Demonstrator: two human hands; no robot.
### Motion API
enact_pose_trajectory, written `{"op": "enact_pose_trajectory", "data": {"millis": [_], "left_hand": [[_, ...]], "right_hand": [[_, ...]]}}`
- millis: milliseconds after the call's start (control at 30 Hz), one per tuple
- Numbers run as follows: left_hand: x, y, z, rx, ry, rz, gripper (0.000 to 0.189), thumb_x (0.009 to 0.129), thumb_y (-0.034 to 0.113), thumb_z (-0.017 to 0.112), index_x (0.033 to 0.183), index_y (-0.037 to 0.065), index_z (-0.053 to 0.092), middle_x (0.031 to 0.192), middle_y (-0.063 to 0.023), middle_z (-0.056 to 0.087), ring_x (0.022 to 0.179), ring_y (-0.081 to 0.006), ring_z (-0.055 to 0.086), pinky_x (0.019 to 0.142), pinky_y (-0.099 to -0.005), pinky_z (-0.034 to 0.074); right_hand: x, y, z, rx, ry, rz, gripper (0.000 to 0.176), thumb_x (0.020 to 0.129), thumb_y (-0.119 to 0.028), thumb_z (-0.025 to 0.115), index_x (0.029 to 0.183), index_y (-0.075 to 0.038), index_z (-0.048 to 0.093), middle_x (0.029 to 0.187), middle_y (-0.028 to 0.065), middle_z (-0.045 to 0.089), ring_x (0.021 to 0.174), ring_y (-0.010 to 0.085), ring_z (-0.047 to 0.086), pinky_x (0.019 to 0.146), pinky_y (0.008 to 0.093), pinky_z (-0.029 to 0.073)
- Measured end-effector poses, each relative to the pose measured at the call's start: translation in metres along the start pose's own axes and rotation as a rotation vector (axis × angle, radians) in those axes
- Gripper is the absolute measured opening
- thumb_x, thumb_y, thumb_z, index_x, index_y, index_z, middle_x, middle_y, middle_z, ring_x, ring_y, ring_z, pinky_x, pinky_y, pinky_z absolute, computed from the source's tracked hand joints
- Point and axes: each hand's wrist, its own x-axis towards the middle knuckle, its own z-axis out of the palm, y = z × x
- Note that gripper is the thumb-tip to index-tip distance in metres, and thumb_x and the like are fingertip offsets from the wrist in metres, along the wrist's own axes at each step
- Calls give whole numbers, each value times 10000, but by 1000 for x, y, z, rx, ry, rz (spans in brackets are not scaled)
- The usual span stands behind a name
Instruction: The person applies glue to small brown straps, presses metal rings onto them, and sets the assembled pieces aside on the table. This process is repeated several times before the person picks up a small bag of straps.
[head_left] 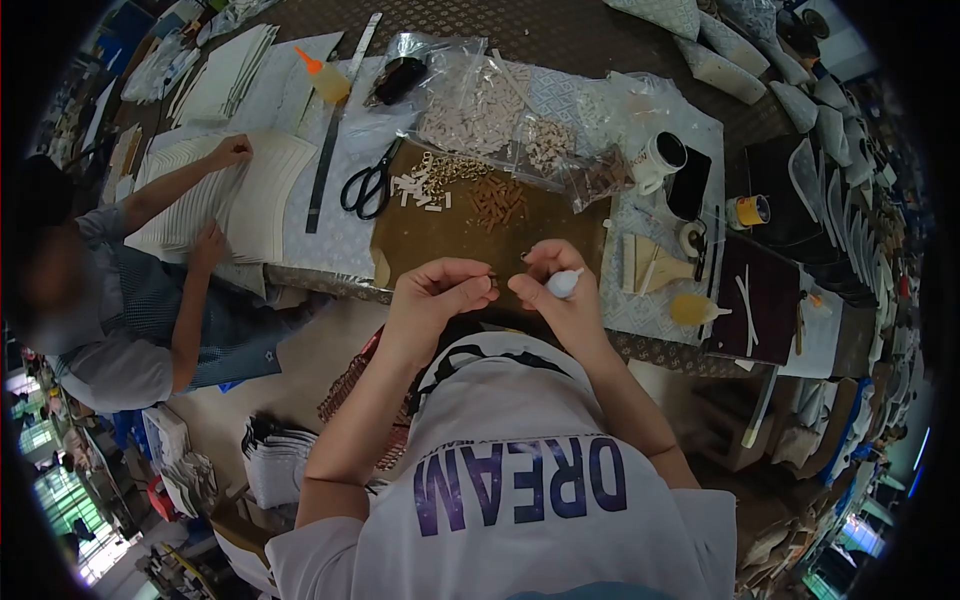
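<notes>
The left hand has thumb and index fingers pinched together on a small dark piece, above the near edge of the brown board on the worktop. It looks light and fiddly, best nipped by its edges. The right hand has its fingers curled around a small white bottle, likely light and squeezable, so a loose grip on its body should suit; a speck glints at a fingertip, too small to identify. Brown strips, probably pliable, lie beside gold-coloured hardware, probably hard and slippery.
</notes>
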Motion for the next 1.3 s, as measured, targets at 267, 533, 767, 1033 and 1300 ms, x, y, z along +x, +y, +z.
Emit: {"op": "enact_pose_trajectory", "data": {"millis": [267, 533, 767, 1033, 1300], "left_hand": [[6, 12, -19, -160, 69, -126, 226, 818, 16, 630, 1043, -10, 616, 921, -87, 652, 829, -175, 651, 744, -235, 535], [4, 21, -18, -134, 57, -157, 242, 801, 50, 666, 1032, -11, 627, 892, -86, 657, 806, -153, 648, 740, -231, 531], [0, 26, -14, -55, 47, -162, 249, 806, 60, 663, 1040, -16, 625, 888, -92, 657, 797, -157, 650, 732, -231, 531], [0, 22, -16, -54, 61, -161, 245, 813, 52, 652, 1045, -20, 621, 900, -95, 656, 806, -161, 651, 733, -230, 533], [1, 20, -17, -153, 41, -190, 259, 808, 49, 656, 1055, -19, 613, 900, -92, 654, 804, -162, 651, 733, -230, 534]], "right_hand": [[-1, 5, -19, -175, -106, 7, 400, 817, -93, 659, 1123, -18, 413, 966, 68, 478, 847, 131, 497, 733, 265, 437], [-5, -19, -10, -562, -9, -259, 388, 716, -17, 703, 1090, -76, 617, 1016, 83, 545, 864, 198, 580, 722, 298, 487], [-7, -19, -7, -622, -17, -314, 387, 723, -15, 695, 1096, -74, 613, 984, 72, 537, 813, 182, 573, 638, 275, 493], [-11, -22, -7, -651, -25, -327, 380, 741, -13, 679, 1108, -74, 603, 987, 75, 527, 795, 185, 575, 622, 273, 492], [-8, -14, -13, -361, -25, -258, 351, 773, 12, 643, 1113, -33, 571, 1036, 71, 522, 886, 167, 573, 761, 274, 481]]}}
